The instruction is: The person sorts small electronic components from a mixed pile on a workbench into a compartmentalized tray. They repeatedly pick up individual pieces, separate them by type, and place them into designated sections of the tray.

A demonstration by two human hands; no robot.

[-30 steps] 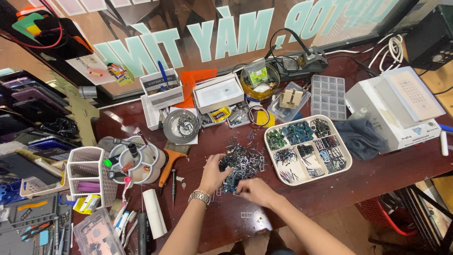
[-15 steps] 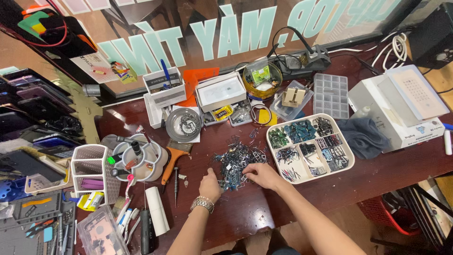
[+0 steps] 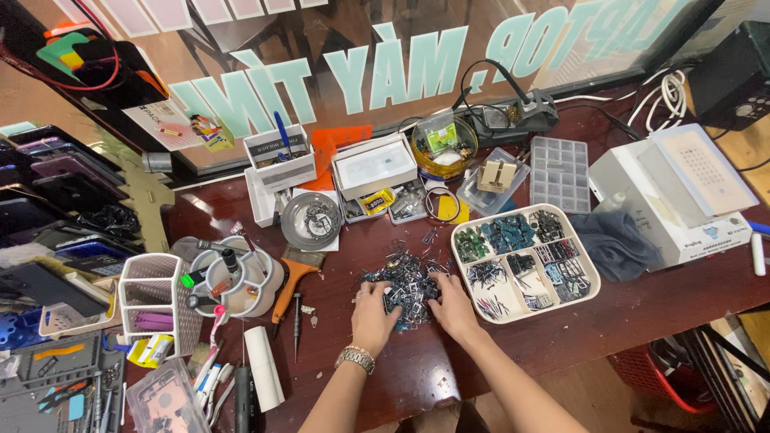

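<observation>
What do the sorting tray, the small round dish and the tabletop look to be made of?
The sorting tray looks like smooth cream plastic, with moulded rounded dividers. The small round dish seems to be metal, grey with a dull shine. The tabletop looks like dark reddish wood or a veneer with a glossy finish, though the grain is hard to make out.

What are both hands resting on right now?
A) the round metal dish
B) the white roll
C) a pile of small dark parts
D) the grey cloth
C: the left hand and right hand both lie on the pile of small dark parts, just left of the sorting tray.
</observation>
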